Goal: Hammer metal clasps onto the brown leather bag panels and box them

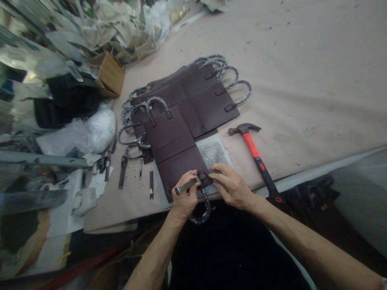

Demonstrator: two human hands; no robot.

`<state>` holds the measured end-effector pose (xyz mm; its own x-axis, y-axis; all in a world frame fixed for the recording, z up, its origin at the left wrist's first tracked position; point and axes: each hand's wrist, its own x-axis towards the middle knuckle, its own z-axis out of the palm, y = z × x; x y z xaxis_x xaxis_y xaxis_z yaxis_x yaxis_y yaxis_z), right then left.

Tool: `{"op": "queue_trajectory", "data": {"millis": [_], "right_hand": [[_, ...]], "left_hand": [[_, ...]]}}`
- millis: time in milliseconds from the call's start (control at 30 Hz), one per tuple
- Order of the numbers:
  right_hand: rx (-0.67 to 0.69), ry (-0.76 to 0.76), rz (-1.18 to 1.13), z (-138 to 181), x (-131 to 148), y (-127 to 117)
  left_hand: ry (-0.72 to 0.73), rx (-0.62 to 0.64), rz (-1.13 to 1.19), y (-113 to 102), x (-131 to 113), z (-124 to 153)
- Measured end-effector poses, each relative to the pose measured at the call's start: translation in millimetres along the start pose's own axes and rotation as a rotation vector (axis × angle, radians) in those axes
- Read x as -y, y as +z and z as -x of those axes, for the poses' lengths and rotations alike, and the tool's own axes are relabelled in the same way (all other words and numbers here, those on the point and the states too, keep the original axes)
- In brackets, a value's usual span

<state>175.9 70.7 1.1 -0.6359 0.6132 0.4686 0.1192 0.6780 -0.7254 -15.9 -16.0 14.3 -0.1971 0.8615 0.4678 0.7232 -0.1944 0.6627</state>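
My left hand [185, 199] is closed around a short metal bar tool [186, 186], held aslant over the near end of a dark brown leather bag panel [177, 161]. A plastic-wrapped handle [206, 207] loops from this end over the table edge, just below my fingers. My right hand [231, 186] pinches at the panel's right corner, beside the handle's leather tab [203, 176]. Something greyish shows between its thumb and fingers, too small to make out. Under the panel lies a pale, worn slab [213, 151].
More brown panels with wrapped handles [208, 102] lie stacked beyond. A claw hammer [252, 147] with a red and black grip rests at right. Loose punches [123, 173] and a dark strip [151, 185] are at left. A cardboard box [110, 74] and plastic bags [96, 129] crowd the left side.
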Motion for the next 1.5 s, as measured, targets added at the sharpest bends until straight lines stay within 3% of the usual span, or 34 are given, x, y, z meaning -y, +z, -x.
{"op": "queue_trajectory", "data": {"millis": [200, 467, 600, 867, 1100, 1200, 1500], "right_hand": [[0.024, 0.006, 0.05, -3.3, 0.2, 1.5], [0.396, 0.26, 0.339, -72.4, -9.6, -4.4], [0.539, 0.237, 0.37, -95.4, -11.8, -5.6], [0.634, 0.226, 0.501, -100.9, -7.1, -0.8], [0.837, 0.198, 0.586, -118.8, 3.1, 2.8], [0.819, 0.235, 0.56, -119.7, 0.7, -1.7], [0.535, 0.298, 0.42, -98.0, -20.7, -0.1]], "left_hand": [[-0.004, 0.035, 0.007, 0.4, 1.7, -2.4], [0.08, 0.009, -0.106, 1.4, -4.4, 0.0], [0.075, -0.013, -0.096, 2.0, -6.8, -0.6], [0.03, -0.043, -0.08, 3.5, -10.1, 0.1], [0.022, -0.032, -0.045, 4.3, -10.3, 1.0], [-0.009, -0.016, -0.024, 3.7, -8.0, 0.9], [-0.04, 0.017, 0.027, 1.5, 0.5, -1.7]]}}
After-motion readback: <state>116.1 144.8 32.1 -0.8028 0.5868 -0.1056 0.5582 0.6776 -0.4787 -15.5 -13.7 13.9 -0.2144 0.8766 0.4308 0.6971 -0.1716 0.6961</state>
